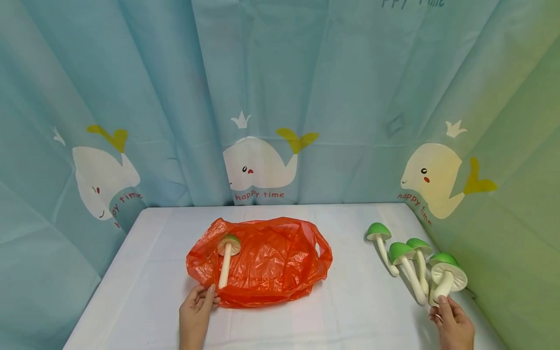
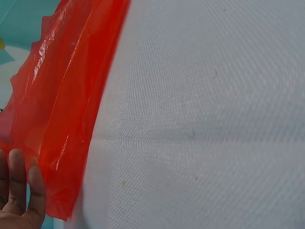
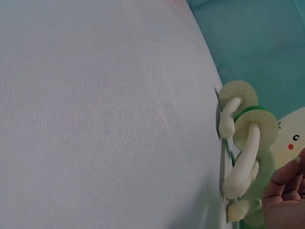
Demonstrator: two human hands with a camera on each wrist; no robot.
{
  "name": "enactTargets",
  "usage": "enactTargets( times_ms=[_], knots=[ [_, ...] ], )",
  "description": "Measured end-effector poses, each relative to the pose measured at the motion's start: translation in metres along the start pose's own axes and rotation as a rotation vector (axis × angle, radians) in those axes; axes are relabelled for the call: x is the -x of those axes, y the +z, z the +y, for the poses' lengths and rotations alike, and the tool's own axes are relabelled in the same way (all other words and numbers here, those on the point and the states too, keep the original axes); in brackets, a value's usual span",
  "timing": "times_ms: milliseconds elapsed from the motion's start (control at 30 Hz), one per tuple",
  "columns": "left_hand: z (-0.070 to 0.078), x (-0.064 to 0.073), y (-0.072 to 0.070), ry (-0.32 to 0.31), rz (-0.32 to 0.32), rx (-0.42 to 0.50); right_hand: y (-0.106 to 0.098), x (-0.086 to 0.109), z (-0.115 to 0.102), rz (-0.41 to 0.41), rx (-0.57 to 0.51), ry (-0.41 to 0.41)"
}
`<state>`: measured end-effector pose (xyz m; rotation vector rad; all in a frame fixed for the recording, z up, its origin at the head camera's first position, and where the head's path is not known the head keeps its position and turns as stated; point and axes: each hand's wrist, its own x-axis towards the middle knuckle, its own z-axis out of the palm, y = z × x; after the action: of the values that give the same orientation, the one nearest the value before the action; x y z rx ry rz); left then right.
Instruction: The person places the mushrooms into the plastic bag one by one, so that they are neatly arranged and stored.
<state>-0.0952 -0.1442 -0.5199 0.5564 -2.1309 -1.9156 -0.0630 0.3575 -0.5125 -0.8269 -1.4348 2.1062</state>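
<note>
My left hand [image 1: 195, 311] pinches the near left rim of an orange-red plastic bag [image 1: 271, 257], which lies with its mouth spread open. Inside the bag, at its left, is a model mushroom [image 1: 225, 265] with a green cap and long pale stem. At the right of the table my right hand [image 1: 452, 324] holds a thick-stemmed green-capped mushroom [image 1: 448, 274] by the lower stem, its pale underside facing me. In the left wrist view the fingers [image 2: 18, 179] are at the bag's edge [image 2: 66, 119]. Curled fingers [image 3: 281, 183] show beside the mushrooms in the right wrist view.
Three more green-capped mushrooms lie left of my right hand: one farther back [image 1: 385, 250], one in the middle [image 1: 409, 272] and one behind it [image 1: 421, 265]. A white cloth [image 1: 350, 311] covers the table. Blue-green curtains [image 1: 262, 97] with whale prints hang around it.
</note>
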Motion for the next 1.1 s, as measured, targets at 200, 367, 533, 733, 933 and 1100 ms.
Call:
enactTargets(
  times_ms=[200,367,533,733,933,1100],
  knots=[
    [0.0,0.0,-0.001,0.004,0.004,0.0,-0.002,-0.008,0.009,-0.035,0.013,-0.037],
    [0.002,0.002,-0.001,-0.011,-0.001,0.008,-0.015,-0.03,0.032,-0.087,-0.006,-0.141],
    [0.003,0.002,-0.001,-0.003,-0.005,0.003,-0.012,-0.027,0.033,-0.189,-0.031,-0.24],
    [0.002,0.002,0.0,0.011,0.0,0.022,0.009,-0.001,0.013,-0.17,-0.057,-0.209],
    [0.0,0.001,-0.001,0.015,0.01,0.01,0.001,-0.013,0.025,-0.155,-0.001,-0.239],
    [-0.002,0.001,-0.003,0.006,0.024,-0.003,-0.008,-0.027,0.04,-0.202,0.048,-0.295]
  ],
)
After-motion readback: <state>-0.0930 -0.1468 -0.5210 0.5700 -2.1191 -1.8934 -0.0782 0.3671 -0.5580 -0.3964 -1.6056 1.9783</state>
